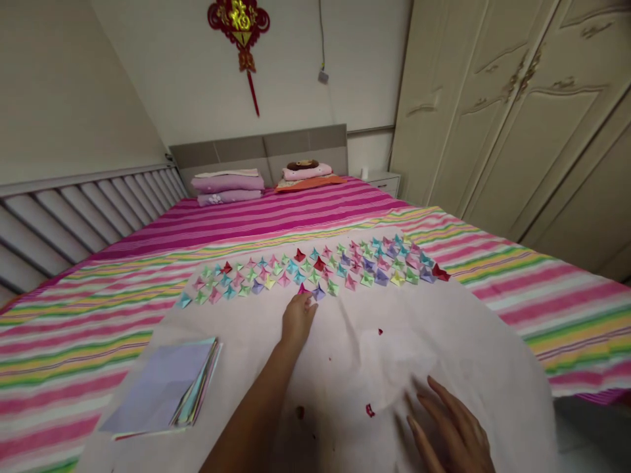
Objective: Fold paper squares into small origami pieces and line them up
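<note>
My left hand (297,320) reaches forward over a white sheet (444,328) spread on the bed. Its fingers are bent and pinch a small magenta folded paper piece (302,289) at the near edge of the rows. Several small folded paper pieces (315,269) in pink, green, blue, purple and red lie in rows across the far part of the sheet. My right hand (451,424) rests flat on the sheet near the front, fingers stretched out and apart, holding nothing.
A stack of coloured paper sheets (165,387) lies at the front left. Small red scraps (369,410) dot the sheet. The striped bedspread (98,315) covers the bed, with folded bedding (229,186) at the headboard. A wardrobe (517,118) stands at the right.
</note>
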